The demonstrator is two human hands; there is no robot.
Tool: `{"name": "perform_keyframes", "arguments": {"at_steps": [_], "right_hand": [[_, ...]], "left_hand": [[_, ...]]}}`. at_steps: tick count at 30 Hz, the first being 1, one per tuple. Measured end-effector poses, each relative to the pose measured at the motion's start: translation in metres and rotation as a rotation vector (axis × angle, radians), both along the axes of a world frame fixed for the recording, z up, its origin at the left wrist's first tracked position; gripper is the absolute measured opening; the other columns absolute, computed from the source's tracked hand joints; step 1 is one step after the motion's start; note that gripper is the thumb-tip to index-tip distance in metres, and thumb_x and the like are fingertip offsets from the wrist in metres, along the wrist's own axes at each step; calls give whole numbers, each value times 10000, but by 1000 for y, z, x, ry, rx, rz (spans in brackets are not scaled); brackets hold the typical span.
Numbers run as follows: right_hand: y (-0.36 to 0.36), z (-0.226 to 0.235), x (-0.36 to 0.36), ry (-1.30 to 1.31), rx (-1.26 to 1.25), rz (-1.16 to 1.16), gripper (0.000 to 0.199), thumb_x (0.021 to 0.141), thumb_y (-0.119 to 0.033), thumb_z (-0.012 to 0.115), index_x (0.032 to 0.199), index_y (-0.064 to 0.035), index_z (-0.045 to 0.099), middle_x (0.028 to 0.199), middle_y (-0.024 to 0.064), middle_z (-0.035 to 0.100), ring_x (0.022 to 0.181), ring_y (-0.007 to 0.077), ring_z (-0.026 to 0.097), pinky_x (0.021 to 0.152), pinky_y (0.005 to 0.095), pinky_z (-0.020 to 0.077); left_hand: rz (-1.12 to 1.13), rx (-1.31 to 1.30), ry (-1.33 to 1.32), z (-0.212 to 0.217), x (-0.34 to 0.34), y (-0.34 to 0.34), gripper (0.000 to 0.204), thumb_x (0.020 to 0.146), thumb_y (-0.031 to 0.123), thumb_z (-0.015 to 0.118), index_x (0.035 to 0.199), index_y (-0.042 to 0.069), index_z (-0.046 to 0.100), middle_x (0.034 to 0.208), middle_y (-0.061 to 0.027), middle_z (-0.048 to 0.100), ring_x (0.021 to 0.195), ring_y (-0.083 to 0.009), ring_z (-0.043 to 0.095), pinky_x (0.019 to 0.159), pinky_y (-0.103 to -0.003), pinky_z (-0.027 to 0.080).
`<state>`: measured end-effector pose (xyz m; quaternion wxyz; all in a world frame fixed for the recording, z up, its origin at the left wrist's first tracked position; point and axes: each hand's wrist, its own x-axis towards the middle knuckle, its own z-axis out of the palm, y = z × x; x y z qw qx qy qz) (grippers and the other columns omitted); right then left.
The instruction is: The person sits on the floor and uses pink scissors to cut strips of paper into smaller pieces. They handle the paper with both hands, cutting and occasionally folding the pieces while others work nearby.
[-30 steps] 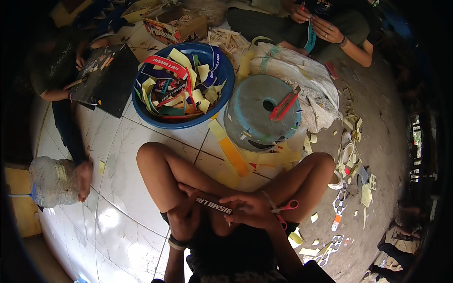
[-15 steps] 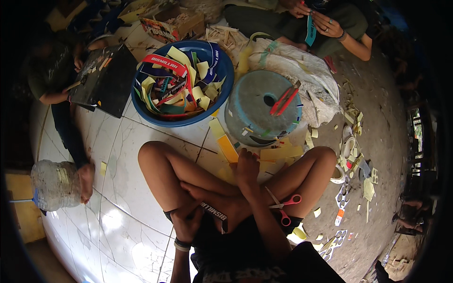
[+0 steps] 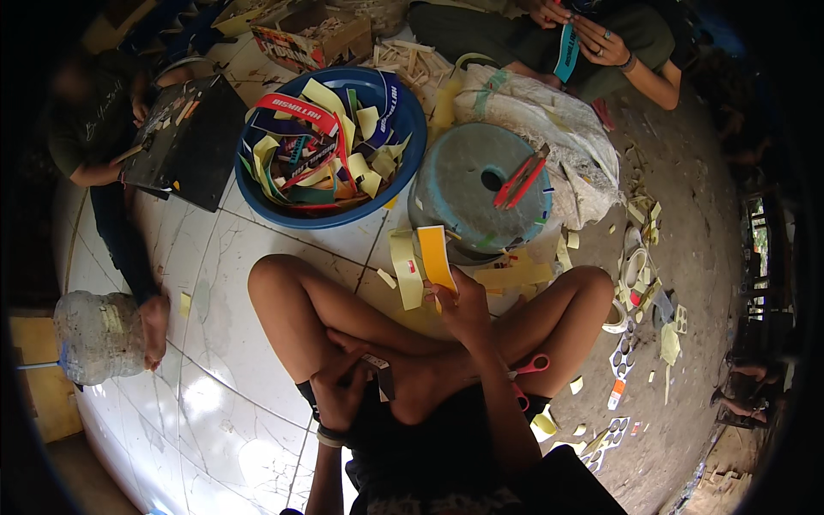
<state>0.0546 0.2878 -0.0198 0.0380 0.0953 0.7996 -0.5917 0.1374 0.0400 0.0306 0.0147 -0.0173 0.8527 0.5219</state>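
Note:
My right hand (image 3: 468,307) is closed on an orange strip (image 3: 436,256) with pale edges, raised above the floor in front of my crossed legs. Right beside it is a pale yellow strip (image 3: 406,270); whether my fingers hold that too, I cannot tell. Over my left thigh, my left hand (image 3: 342,390) grips a dark strip (image 3: 383,378) with white lettering, and part of it is hidden by the fingers. Scissors (image 3: 532,365) with red handles rest on my right leg, their blades mostly covered by my right forearm.
Ahead stand a blue basin (image 3: 418,163) of colourful strips and a grey upturned tub (image 3: 455,172) bearing a red-handled tool (image 3: 521,178). A white sack (image 3: 575,150) lies behind. Paper scraps litter the right-hand ground. Co-workers sit far left, by a black box (image 3: 193,142), and far right.
My right hand has lifted the orange strip off the floor, turning it more upright. The dark strip in my left hand has tilted, and my right forearm now covers more of the scissors.

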Motion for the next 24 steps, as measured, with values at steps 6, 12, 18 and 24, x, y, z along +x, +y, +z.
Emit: {"name": "perform_keyframes", "arguments": {"at_steps": [6,12,18,24], "right_hand": [[26,46,-1,-43,-279,-52,307,1122,-185,517,1325,38,577,978,118,747,838,195,761,718,300,623],[31,95,-29,69,-239,-96,299,1102,-244,584,1145,39,668,871,96,756,768,160,762,621,269,579],[47,101,-71,165,315,-226,360,1023,-284,714,1194,32,693,943,137,768,765,202,748,663,339,579],[49,111,-56,473,836,-338,453,894,-139,757,1317,-34,636,1261,191,675,1175,397,640,990,486,498]], "left_hand": [[12,-6,-58,-7,1,-1,288,887,-25,679,1151,8,788,923,-148,794,845,-190,766,798,-318,580],[72,-4,-44,-13,2,7,304,833,-27,734,1127,18,798,978,-149,805,911,-216,783,842,-336,600],[168,-28,74,-14,6,9,273,803,-10,777,1064,56,824,954,-128,803,819,-214,778,768,-330,595],[244,-59,121,-19,8,12,248,789,-21,795,1022,57,825,926,-133,797,799,-203,774,748,-322,586]]}}
